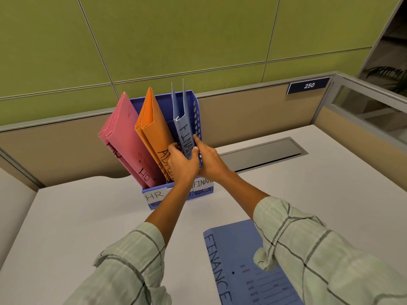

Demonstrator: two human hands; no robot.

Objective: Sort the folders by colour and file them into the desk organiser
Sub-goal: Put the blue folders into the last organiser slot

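Both hands meet at the right-hand slot of the blue desk organiser (196, 111), which stands on the counter (88, 212). The left hand (181, 162) and right hand (209, 159) close around the lower spine of an upright blue folder (182, 128) marked FINANCE, pinching it between them. Left of it lean the orange folders (152, 126), then the pink folders (123, 133). A second blue folder (237, 260) lies flat on the counter, under the right sleeve (319, 249).
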